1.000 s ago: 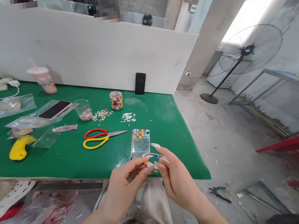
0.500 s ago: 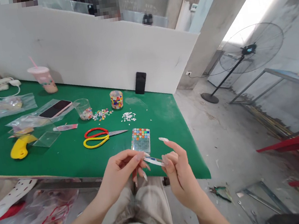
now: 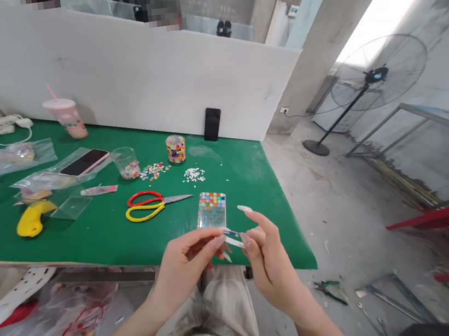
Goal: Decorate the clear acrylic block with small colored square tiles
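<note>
My left hand (image 3: pixel 181 264) and my right hand (image 3: pixel 268 261) meet over my lap at the table's front edge. Together they pinch a small white and blue tool (image 3: pixel 233 239), thin like tweezers; my right forefinger sticks out straight. Just beyond the fingertips a small glass plate (image 3: pixel 212 211) lies on the green table (image 3: pixel 104 233), its far end covered with coloured mosaic tiles. Red and yellow scissors (image 3: pixel 149 205) lie to its left.
On the table are loose white chips (image 3: pixel 193 175), coloured chips (image 3: pixel 152 171), a mosaic cup (image 3: pixel 175 149), a clear cup (image 3: pixel 126 162), a pink phone (image 3: pixel 83 162), a yellow cutter (image 3: pixel 32 219) and a pink drink (image 3: pixel 67 118). A white partition (image 3: pixel 146 79) backs it. A standing fan (image 3: pixel 366 83) is right.
My hands shifted slightly; the left fingers moved along the small tool while the right forefinger straightened out. The view drifted a little. Things on the table stayed put.
</note>
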The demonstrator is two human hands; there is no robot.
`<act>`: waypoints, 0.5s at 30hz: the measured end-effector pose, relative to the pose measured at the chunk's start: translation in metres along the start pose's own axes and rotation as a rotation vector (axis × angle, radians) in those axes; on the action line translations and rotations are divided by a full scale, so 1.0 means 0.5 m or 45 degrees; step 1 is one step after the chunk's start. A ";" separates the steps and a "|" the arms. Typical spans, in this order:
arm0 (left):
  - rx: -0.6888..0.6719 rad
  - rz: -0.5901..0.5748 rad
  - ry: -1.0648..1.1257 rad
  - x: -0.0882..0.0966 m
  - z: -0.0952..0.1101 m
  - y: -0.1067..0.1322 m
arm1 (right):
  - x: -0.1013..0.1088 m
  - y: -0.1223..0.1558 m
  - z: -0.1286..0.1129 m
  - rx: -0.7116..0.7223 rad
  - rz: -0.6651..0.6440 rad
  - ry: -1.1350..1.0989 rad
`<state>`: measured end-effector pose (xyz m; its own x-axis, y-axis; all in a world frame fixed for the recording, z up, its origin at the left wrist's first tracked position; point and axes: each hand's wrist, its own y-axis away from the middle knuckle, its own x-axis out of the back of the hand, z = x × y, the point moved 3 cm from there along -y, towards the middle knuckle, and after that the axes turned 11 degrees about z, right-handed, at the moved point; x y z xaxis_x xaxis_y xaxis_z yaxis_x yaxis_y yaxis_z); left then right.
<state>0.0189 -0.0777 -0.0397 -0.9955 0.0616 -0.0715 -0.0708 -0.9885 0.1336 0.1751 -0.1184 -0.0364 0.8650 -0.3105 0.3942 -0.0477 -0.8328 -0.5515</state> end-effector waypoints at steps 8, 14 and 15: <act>-0.262 -0.033 -0.207 0.007 -0.009 0.016 | 0.000 -0.004 0.004 0.046 -0.025 0.173; -0.303 -0.006 -0.202 0.008 0.002 0.022 | -0.002 -0.009 0.000 0.079 -0.022 0.206; -0.295 -0.005 -0.200 0.009 0.002 0.021 | -0.001 -0.008 0.000 0.078 -0.017 0.200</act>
<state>0.0135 -0.0879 -0.0378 -0.9940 0.0683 0.0851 -0.0765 -0.9923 -0.0969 0.1747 -0.1148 -0.0346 0.7764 -0.3716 0.5091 -0.0021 -0.8092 -0.5875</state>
